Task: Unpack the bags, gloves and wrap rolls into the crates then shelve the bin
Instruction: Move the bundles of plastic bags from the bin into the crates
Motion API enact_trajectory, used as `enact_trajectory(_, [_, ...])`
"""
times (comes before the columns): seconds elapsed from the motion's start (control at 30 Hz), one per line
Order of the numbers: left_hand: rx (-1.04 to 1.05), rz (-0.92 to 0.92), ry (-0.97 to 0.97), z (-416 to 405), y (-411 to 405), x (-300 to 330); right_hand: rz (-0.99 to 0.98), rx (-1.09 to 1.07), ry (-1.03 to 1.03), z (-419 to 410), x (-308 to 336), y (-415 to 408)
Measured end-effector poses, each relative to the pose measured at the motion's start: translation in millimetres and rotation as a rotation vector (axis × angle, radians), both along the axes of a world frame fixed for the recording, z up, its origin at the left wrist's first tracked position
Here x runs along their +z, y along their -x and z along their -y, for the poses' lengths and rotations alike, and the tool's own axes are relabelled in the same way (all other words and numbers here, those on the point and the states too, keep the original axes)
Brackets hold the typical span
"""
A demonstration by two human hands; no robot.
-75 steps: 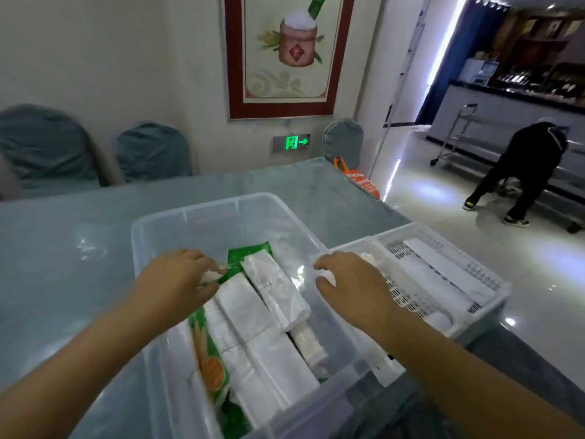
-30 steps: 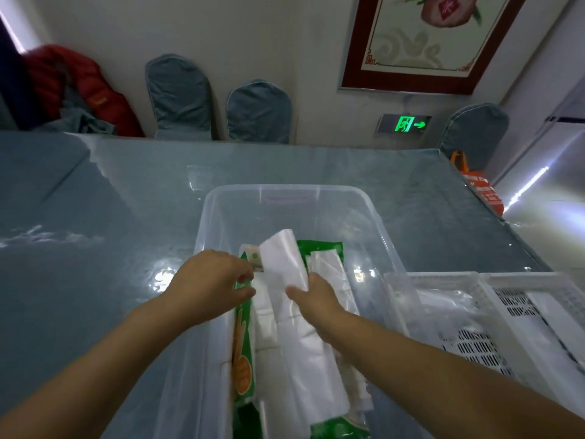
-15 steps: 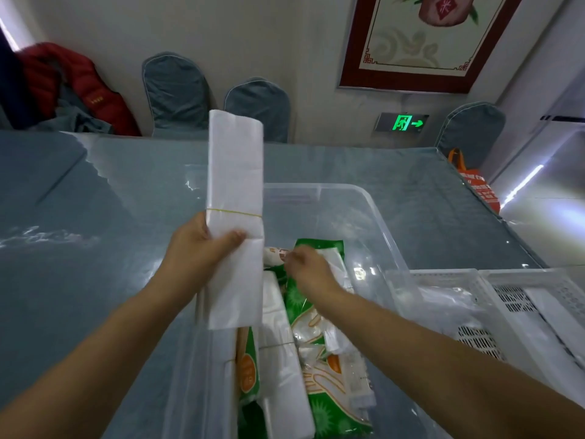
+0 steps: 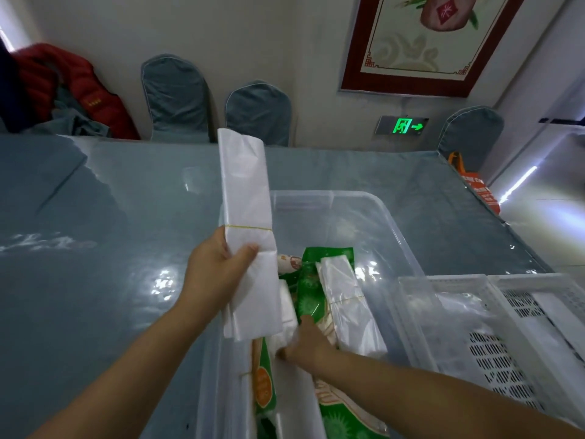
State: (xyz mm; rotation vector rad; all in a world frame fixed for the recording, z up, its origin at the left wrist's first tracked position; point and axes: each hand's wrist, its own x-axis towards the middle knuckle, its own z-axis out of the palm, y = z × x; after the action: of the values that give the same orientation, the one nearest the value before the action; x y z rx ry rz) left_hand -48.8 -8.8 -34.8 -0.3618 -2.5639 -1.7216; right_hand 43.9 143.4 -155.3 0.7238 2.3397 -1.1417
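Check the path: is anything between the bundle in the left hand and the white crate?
Yes. The bag bundle, held up by the left hand, is on the bin's left side; the right arm crosses the way to the crate, and so does the bin's right wall.

we hold bag bundle [image 4: 250, 236] upright in left hand [image 4: 218, 274], above bin [image 4: 392, 223] left wall | right hand [image 4: 308, 345] inside bin, fingertips on packs [image 4: 340, 299] lying in it | crate [image 4: 506, 312] right of bin, just beside | chairs [image 4: 258, 112] behind table [image 4: 95, 280]
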Motion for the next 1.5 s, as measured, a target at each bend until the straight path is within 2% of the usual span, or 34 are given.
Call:
enact_trajectory(0.13, [-0.033, -0.039, 0.078, 0, -1, -1, 0.026, -0.162, 0.265, -2, 8, -1])
enact_trajectory(0.23, [-0.039, -0.088, 0.113, 1, 0, 1, -0.058, -0.299, 0.432, -6, 26, -1])
enact_trajectory(0.37, [-0.081, -0.092, 0.162, 2, -1, 1, -0.293, -0.367, 0.293, -22, 65, -4])
enact_trajectory(0.47, [-0.158, -0.062, 0.178, 3, -1, 4, -0.519, -0.404, 0.265, -40, 103, -9])
enact_trajectory(0.53, [-0.215, -0.038, 0.145, -1, -1, 9, -0.632, -0.427, 0.309, -53, 130, -13])
enact_trajectory(0.63, [-0.329, -0.007, 0.078, -17, -7, 23, -0.747, -0.503, 0.542, -65, 163, -21])
enact_trajectory(0.73, [-0.428, 0.013, -0.031, -42, -22, 39, -0.818, -0.576, 0.742, -69, 186, -25])
enact_trajectory(0.87, [-0.532, 0.068, -0.159, -84, -55, 59, -0.914, -0.626, 0.894, -78, 205, -38])
enact_trajectory(1.0, [-0.608, 0.114, -0.245, -123, -97, 80, -1.035, -0.668, 0.868, -108, 217, -66])
enact_trajectory(1.1, [-0.688, 0.198, -0.284, -161, -138, 96, -1.074, -0.689, 0.742, -142, 221, -100])
enact_trajectory(1.3, [-0.768, 0.346, -0.26, -268, -233, 99, -1.156, -0.692, 0.568, -242, 214, -198])
enact_trajectory(1.43, [-0.819, 0.448, -0.29, -348, -297, 83, -0.98, -0.803, 0.5, -318, 193, -279])
enact_trajectory(1.5, [-0.835, 0.499, -0.277, -384, -325, 71, -0.849, -0.853, 0.575, -348, 178, -317])
